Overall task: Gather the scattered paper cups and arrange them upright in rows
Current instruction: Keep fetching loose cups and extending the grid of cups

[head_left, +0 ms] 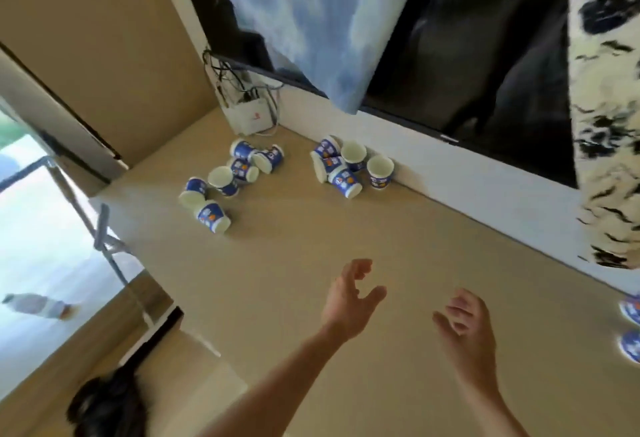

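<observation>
Beige tabletop: open stretch ahead of your fingers, white wall edge to their right. Your left hand and right hand are loosely spread, holding nothing. Paper cups lie clustered well beyond your fingertips.

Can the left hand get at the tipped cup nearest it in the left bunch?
Probably yes: the left hand is empty and open, and only bare tabletop lies between it and the tipped cup.

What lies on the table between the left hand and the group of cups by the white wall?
Nothing. The head view shows only bare beige table between the left hand and that group of cups.
</observation>
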### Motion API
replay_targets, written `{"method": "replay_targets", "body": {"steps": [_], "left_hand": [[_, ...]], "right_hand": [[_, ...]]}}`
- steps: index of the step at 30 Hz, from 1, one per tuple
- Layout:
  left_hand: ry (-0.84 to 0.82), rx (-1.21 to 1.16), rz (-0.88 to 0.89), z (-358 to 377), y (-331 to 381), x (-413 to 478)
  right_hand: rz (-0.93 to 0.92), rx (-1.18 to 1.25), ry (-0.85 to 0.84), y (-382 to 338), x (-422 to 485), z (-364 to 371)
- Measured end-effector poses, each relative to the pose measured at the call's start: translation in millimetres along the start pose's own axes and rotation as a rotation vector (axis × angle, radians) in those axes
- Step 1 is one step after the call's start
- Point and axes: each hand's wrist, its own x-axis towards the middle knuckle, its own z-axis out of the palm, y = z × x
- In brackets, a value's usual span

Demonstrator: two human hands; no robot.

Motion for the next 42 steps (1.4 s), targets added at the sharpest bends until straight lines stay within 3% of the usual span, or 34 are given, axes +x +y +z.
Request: {"method": "replay_targets", "body": {"steps": [10,14,18,23,28,33,36,42], "left_hand": [[0.654,0.191,-0.288,-232,-121,131],[0.765,0.266,-0.484,-275,-156,176],[0.706,0.169,-0.619,-283,-185,200],[0.648,-0.007,-0.597,-282,-202,206],[0.456,-0.101,-0.301,-265,-173,186],[0.108,-0.11,0.029,-223,-129,153],[0.073,-0.071,0.145,-210,-114,145],[-0.026,0.111,0.276,-218,-108,149]], "right_hand": [[-0.074,-0.132,-0.29,-50,12,167],[-0.062,-0.138,-0.337,-55,15,194],[-0.068,-0.157,-0.351,-64,21,208],[-0.098,-0.192,-0.367,-79,35,228],[-0.057,-0.135,-0.406,-94,51,260],[0.181,0.071,-0.614,-114,67,292],[0.192,0.181,-0.679,-123,72,301],[0.129,0.199,-0.575,-118,74,303]]}}
